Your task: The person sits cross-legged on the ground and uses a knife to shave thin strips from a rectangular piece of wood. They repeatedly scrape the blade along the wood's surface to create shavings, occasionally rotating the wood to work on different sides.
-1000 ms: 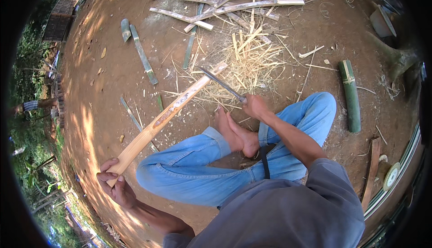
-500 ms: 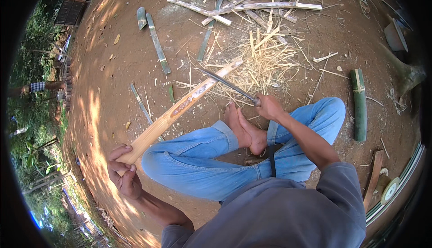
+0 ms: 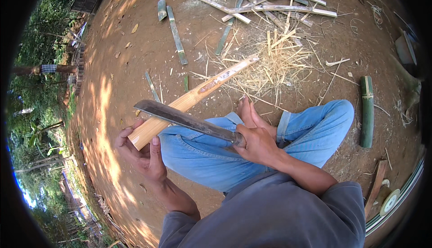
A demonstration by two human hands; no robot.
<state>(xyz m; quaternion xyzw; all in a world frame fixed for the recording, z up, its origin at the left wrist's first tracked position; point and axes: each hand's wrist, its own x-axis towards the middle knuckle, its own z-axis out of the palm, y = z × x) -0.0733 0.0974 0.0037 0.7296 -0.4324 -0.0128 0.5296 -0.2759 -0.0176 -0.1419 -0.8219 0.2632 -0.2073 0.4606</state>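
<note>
A long split bamboo strip point(image 3: 193, 97), pale with a whitish and brown-stained far half, slants from lower left up to the pile of shavings. My left hand point(image 3: 146, 155) grips its near end, thumb on one edge and fingers on the other. In my right hand point(image 3: 258, 146) is the handle of a machete point(image 3: 189, 119), with my fingers wrapped round it. Its broad dark blade points left and crosses over the strip near the left hand. Whether the blade touches the wood I cannot tell.
Thin shavings point(image 3: 279, 63) lie heaped beyond my bare feet point(image 3: 254, 115). Several split bamboo lengths point(image 3: 279, 8) are piled at the back. A green bamboo piece point(image 3: 367, 113) rests at right, near a round disc point(image 3: 389, 203). Two green pieces lie at back left, including a narrow one point(image 3: 176, 36).
The machete has swung from the strip's far half to its near end, its blade now broadside. My right hand has come nearer and left. My left hand has turned around the strip's end.
</note>
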